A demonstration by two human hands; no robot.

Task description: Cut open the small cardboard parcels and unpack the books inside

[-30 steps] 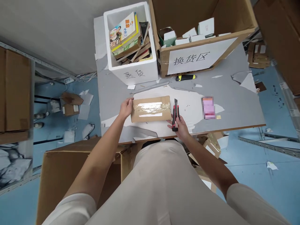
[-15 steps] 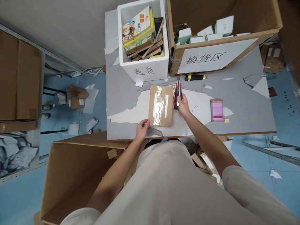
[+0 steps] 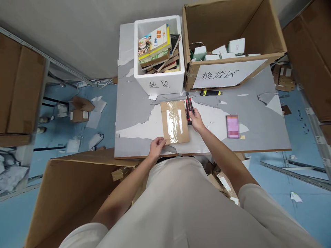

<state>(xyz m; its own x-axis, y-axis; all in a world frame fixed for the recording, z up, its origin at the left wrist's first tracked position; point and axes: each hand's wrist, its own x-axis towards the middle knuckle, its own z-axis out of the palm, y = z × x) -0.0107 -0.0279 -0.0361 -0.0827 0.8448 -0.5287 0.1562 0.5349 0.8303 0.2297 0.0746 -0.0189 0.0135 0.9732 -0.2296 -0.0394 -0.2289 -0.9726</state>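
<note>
A flat cardboard package (image 3: 169, 109) lies on the table, with shiny clear tape down its middle and white label strips on its top. My left hand (image 3: 156, 148) is closed at its lower left corner, thumb and fingers pinching the edge. My right hand (image 3: 196, 120) grips a red and black box cutter (image 3: 190, 109) beside the package's right edge, its tip pointing away from me. Whether the blade touches the cardboard I cannot tell. Beyond it lies a second cutter, a yellow and black utility knife (image 3: 210, 93).
At the back of the table (image 3: 258, 137) stand a white foam box (image 3: 165, 86) of books and a large carton (image 3: 248, 84) holding small white boxes. A pink blurred object (image 3: 233, 126) lies to the right. A big open carton (image 3: 77, 179) stands below the table's left front.
The package has turned slightly, its far end swinging left. My right hand has brought the box cutter closer to its right edge, tip tilted left. The camera view has shifted too.
</note>
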